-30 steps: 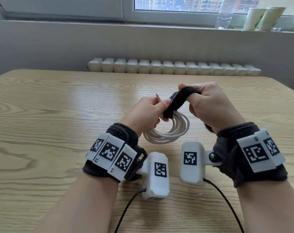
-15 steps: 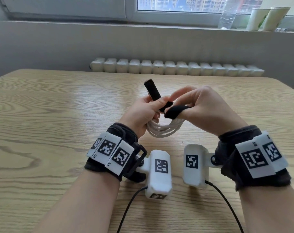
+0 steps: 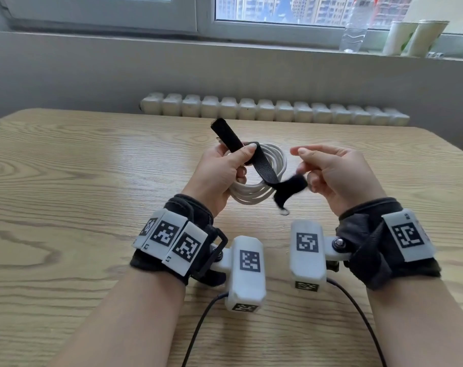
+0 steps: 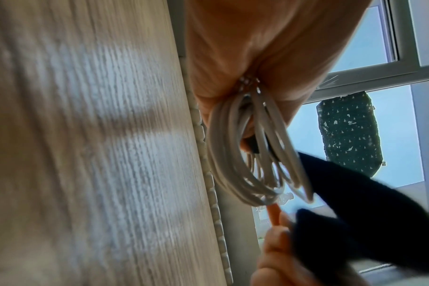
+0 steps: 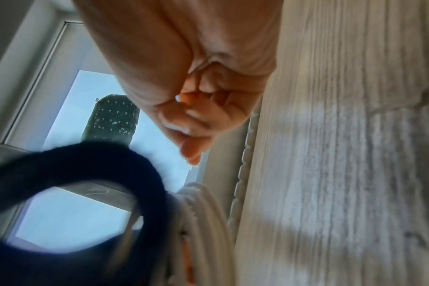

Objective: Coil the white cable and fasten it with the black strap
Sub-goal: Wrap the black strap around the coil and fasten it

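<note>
White cable (image 3: 254,186) already coiled, gripped with the black strap (image 3: 262,165) by left hand (image 3: 225,173) above the table (image 3: 66,181). Right hand (image 3: 336,176), fingers loosely curled, touches strap's near end; pinch unclear. Wrapping and fastening remain.

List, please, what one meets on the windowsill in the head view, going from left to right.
clear plastic bottle → first pale paper cup → second pale paper cup → a small object too small to name. A pale shape sits at the right edge, cut off.
</note>
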A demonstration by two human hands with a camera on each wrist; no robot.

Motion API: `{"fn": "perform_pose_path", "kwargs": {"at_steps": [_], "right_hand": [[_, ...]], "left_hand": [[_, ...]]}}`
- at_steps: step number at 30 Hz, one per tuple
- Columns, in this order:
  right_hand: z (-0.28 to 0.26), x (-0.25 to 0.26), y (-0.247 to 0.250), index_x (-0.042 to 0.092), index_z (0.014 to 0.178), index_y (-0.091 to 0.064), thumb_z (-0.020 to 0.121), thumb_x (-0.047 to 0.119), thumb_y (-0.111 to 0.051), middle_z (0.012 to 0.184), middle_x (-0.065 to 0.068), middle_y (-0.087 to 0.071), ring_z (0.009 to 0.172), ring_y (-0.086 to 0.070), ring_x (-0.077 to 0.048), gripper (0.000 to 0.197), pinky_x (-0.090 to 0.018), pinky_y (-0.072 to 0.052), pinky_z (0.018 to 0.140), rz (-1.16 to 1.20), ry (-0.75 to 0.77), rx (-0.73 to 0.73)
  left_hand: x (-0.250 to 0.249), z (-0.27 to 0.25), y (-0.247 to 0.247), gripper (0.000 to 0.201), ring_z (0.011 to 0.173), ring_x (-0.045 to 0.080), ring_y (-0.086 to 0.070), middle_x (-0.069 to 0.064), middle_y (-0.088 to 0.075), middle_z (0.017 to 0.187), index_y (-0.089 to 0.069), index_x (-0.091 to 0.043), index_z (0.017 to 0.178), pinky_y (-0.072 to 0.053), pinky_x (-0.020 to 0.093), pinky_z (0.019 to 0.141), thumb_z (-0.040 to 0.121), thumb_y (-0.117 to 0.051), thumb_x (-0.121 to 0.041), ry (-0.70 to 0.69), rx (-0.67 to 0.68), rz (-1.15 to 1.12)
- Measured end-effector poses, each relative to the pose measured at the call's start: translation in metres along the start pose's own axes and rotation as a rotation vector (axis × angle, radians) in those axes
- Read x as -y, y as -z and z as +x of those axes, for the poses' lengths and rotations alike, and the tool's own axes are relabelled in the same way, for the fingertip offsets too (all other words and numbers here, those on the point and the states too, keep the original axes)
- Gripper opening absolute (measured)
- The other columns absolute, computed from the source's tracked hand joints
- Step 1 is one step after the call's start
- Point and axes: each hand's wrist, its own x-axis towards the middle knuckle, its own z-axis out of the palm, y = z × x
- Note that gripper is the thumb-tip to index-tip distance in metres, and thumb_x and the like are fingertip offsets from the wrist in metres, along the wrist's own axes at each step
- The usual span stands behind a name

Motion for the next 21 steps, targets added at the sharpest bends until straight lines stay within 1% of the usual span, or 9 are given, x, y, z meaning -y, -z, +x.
{"fn": "perform_pose_path", "kwargs": {"at_steps": [2, 3, 5, 7, 9, 13, 16, 19, 21], "right_hand": [[0.001, -0.002, 0.001, 0.007, 0.091, -0.07, 0.083, 0.019, -0.07, 0.071, -0.007, -0.066, 0.044, -0.05, -0.007, 0.014, -0.017, -0.041, 0.043, -0.036, -0.019, -0.017], [0.001, -0.002, 0.0, 0.011, 0.09, -0.07, 0.079, 0.027, -0.073, 0.077, -0.005, -0.069, 0.052, -0.057, -0.009, 0.019, -0.019, -0.046, 0.049, -0.037, -0.038, 0.02], [-0.002, 0.001, -0.003, 0.018, 0.086, -0.069, 0.07, 0.038, -0.072, 0.075, 0.004, -0.072, 0.066, -0.066, -0.009, 0.025, -0.022, -0.051, 0.06, -0.001, -0.069, 0.161], [-0.004, 0.002, -0.007, 0.018, 0.09, -0.068, 0.072, 0.03, -0.072, 0.071, 0.006, -0.072, 0.068, -0.068, -0.006, 0.022, -0.022, -0.052, 0.066, 0.024, -0.07, 0.267], [-0.004, -0.001, -0.012, 0.012, 0.096, -0.068, 0.075, 0.011, -0.073, 0.075, 0.0, -0.073, 0.07, -0.069, -0.01, 0.021, -0.024, -0.052, 0.069, -0.027, -0.049, 0.265], [-0.006, -0.006, -0.021, 0.01, 0.08, -0.068, 0.071, -0.006, -0.072, 0.071, -0.006, -0.067, 0.067, -0.065, -0.016, 0.019, -0.025, -0.052, 0.067, -0.118, -0.009, 0.213], [-0.005, -0.007, -0.023, 0.01, 0.076, -0.066, 0.071, -0.01, -0.067, 0.071, -0.007, -0.064, 0.068, -0.061, -0.017, 0.021, -0.03, -0.05, 0.069, -0.108, 0.008, 0.183], [-0.003, -0.009, -0.025, 0.013, 0.072, -0.065, 0.072, -0.01, -0.067, 0.065, -0.001, -0.062, 0.06, -0.059, -0.009, 0.023, -0.02, -0.049, 0.059, -0.157, 0.064, 0.157], [-0.003, -0.009, -0.023, 0.013, 0.078, -0.068, 0.073, -0.007, -0.067, 0.067, -0.001, -0.064, 0.062, -0.061, -0.009, 0.021, -0.019, -0.049, 0.059, -0.139, 0.066, 0.208]], "left_hand": [[-0.001, 0.0, -0.001, 0.018, 0.052, 0.007, -0.037, 0.006, -0.054, 0.082, -0.054, -0.003, 0.107, -0.037, 0.016, 0.047, 0.09, -0.058, -0.008, -0.009, 0.013, -0.023], [-0.001, 0.0, -0.001, 0.017, 0.052, 0.007, -0.038, 0.005, -0.055, 0.08, -0.054, -0.004, 0.107, -0.037, 0.017, 0.047, 0.09, -0.058, -0.007, -0.015, 0.018, -0.022], [0.0, -0.001, -0.002, 0.011, 0.051, 0.007, -0.039, 0.003, -0.056, 0.078, -0.055, -0.006, 0.101, -0.037, 0.017, 0.047, 0.09, -0.058, -0.007, -0.026, 0.031, -0.002], [0.0, -0.003, -0.004, 0.007, 0.05, 0.007, -0.039, 0.002, -0.055, 0.075, -0.056, -0.009, 0.096, -0.037, 0.017, 0.047, 0.09, -0.058, -0.006, -0.049, 0.041, 0.034], [-0.001, -0.005, -0.007, 0.007, 0.051, 0.008, -0.039, 0.001, -0.052, 0.072, -0.056, -0.009, 0.095, -0.036, 0.018, 0.048, 0.09, -0.058, -0.005, -0.087, 0.048, 0.095], [-0.001, -0.009, -0.013, 0.016, 0.05, 0.008, -0.038, 0.004, -0.048, 0.072, -0.055, -0.001, 0.107, -0.035, 0.019, 0.048, 0.09, -0.057, -0.003, -0.128, 0.103, 0.164], [-0.002, -0.01, -0.015, 0.02, 0.05, 0.008, -0.037, 0.006, -0.046, 0.075, -0.054, 0.0, 0.11, -0.034, 0.02, 0.048, 0.091, -0.056, -0.004, -0.126, 0.147, 0.171], [-0.001, -0.011, -0.017, 0.022, 0.048, 0.006, -0.038, 0.004, -0.047, 0.072, -0.054, 0.002, 0.113, -0.035, 0.019, 0.047, 0.092, -0.055, -0.005, -0.099, 0.156, 0.162], [-0.001, -0.011, -0.017, 0.021, 0.049, 0.007, -0.038, 0.003, -0.047, 0.07, -0.054, 0.0, 0.112, -0.035, 0.019, 0.048, 0.092, -0.055, -0.005, -0.085, 0.152, 0.148]]}}
